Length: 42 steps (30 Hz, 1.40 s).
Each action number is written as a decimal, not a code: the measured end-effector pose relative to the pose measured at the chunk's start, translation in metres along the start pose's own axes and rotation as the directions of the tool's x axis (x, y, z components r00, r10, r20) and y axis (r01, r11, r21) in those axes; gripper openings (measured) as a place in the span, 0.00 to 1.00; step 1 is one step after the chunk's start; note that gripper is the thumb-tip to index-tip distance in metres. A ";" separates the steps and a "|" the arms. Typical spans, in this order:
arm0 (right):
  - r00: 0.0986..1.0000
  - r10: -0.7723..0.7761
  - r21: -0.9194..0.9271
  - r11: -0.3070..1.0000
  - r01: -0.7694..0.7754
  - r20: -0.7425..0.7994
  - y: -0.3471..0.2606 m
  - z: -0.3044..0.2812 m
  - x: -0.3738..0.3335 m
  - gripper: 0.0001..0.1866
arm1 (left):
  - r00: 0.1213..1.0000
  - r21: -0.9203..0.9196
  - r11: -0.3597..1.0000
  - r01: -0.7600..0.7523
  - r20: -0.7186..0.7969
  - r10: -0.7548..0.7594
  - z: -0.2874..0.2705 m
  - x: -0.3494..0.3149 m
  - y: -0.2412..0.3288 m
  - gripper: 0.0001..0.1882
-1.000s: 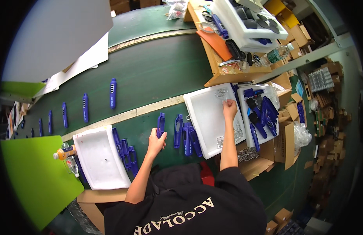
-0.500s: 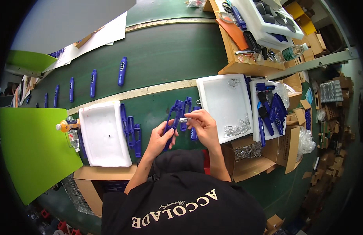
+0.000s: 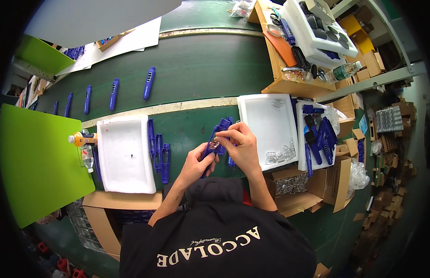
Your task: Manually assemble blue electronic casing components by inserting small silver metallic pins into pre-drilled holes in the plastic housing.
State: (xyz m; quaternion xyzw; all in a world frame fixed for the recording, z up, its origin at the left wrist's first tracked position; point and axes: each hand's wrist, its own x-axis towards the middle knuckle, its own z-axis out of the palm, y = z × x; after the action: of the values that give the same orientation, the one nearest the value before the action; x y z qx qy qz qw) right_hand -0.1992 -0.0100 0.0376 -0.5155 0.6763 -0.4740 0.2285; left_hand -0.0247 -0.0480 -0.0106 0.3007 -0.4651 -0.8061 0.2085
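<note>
A slim blue plastic tubular casing with a cut-out side slants over the green tabletop, clasped in the left hand. The right hand pinches a small shiny clear piece against it, apparently fitting it; this likely calls for careful alignment, then pressing. Rightward lies a white rectangular foam tray.
</note>
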 end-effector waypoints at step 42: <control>0.909 0.379 0.926 0.249 -0.282 0.175 0.040 0.063 -0.016 0.11 | 0.980 -0.030 0.998 -0.048 -0.194 0.042 0.005 0.004 0.012 0.30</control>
State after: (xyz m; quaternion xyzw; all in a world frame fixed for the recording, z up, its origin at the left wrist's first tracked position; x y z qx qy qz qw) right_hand -0.1627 -0.0201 -0.0287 -0.1138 0.3783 -0.7374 0.5479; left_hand -0.0304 -0.0534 0.0009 0.3635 -0.4352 -0.7760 0.2761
